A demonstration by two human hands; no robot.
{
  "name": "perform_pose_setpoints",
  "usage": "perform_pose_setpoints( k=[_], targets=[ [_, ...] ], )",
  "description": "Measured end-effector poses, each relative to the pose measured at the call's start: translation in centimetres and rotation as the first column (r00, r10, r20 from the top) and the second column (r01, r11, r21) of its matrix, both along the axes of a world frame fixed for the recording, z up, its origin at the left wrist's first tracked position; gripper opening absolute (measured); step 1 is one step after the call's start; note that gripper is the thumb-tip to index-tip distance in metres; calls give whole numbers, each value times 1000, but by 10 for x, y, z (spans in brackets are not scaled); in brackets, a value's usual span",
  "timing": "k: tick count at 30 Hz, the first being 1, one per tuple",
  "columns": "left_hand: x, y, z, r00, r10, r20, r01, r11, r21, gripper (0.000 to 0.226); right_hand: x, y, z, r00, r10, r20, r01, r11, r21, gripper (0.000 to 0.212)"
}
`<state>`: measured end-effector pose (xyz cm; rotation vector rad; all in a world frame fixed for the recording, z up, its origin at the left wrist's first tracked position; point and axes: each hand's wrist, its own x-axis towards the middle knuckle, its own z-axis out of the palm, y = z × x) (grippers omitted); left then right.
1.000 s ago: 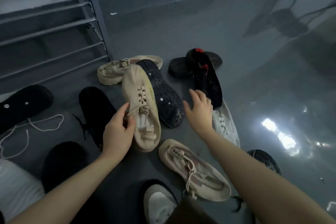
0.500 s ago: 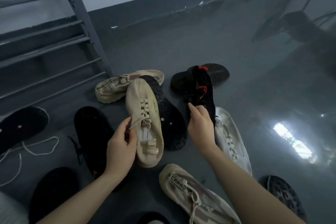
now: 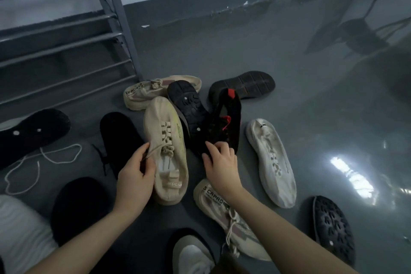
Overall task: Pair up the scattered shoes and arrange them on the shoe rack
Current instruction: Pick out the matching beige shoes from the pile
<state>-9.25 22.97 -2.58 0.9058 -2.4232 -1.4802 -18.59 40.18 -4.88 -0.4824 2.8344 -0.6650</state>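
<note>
From my remote seat, the grey metal shoe rack (image 3: 66,55) filled the ten o'clock corner, its slatted bars cut off by the left edge, and I saw no shoe on the bars in view. The glossy grey floor (image 3: 311,118) held the whole scatter. At three o'clock lay a white knit sneaker (image 3: 272,162), laces up. At the centre, my left hand (image 3: 135,182) curled round the side of a beige sneaker (image 3: 165,151), thumb by its lace. Just right of it, my right hand (image 3: 220,162) pinched the heel end of a black shoe with red trim (image 3: 224,124); how firmly, I could not tell. Between those two lay a black shoe sole-up (image 3: 189,113), its tread knobbly. A beige Capado-lettered sneaker (image 3: 224,213) sat at six o'clock, half hidden under my right forearm; its likeness (image 3: 142,95) lay at twelve o'clock, beside the rack's post. At five o'clock a lugged black sole (image 3: 333,229) showed. Dark shoes at nine o'clock were too murky to make out.
</note>
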Motion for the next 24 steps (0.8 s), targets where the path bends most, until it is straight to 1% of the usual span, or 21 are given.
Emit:
perform_pose_setpoints(
  k=[2, 4, 6, 7, 9, 12, 13, 15, 18, 21, 22, 24],
  targets=[
    [15, -12, 6, 1000, 21, 3, -21, 999, -27, 38, 11, -22, 12, 993, 74, 93, -61, 988, -141, 45],
    [31, -28, 12, 998, 65, -2, -65, 995, -70, 38, 19, -54, 27, 968, 188, 164, -143, 957, -251, 48],
    [46, -43, 17, 993, 116, -18, -117, 987, -106, 37, 29, -87, 41, 947, 267, 178, -191, 915, -355, 48],
    [53, -51, 19, 989, 147, -24, -149, 982, -114, 37, 34, -101, 45, 942, 292, 165, -211, 899, -385, 49],
    [69, -65, 23, 973, 226, -43, -229, 967, -107, 38, 47, -128, 51, 928, 337, 157, -256, 886, -387, 55],
    [98, -86, 27, 947, 314, -72, -318, 947, -44, 37, 69, -162, 51, 884, 401, 239, -276, 863, -424, 67],
    [110, -93, 28, 938, 338, -75, -341, 939, -39, 36, 77, -173, 50, 864, 445, 235, -323, 849, -419, 66],
    [136, -108, 30, 921, 381, -73, -386, 921, -54, 36, 97, -195, 45, 834, 528, 162, -430, 805, -409, 57],
    [179, -130, 32, 882, 467, -51, -470, 880, -64, 37, 129, -225, 39, 796, 605, 15, -529, 708, -468, 38],
    [215, -148, 30, 871, 488, -51, -490, 871, -40, 37, 151, -255, 42, 750, 658, -62, -598, 634, -490, 30],
    [227, -154, 26, 875, 483, -42, -484, 873, -57, 36, 158, -265, 43, 735, 674, -77, -615, 614, -494, 29],
    [252, -169, 15, 859, 512, 17, -501, 847, -176, 38, 172, -285, 45, 709, 698, -106, -649, 586, -485, 28]
  ],
)
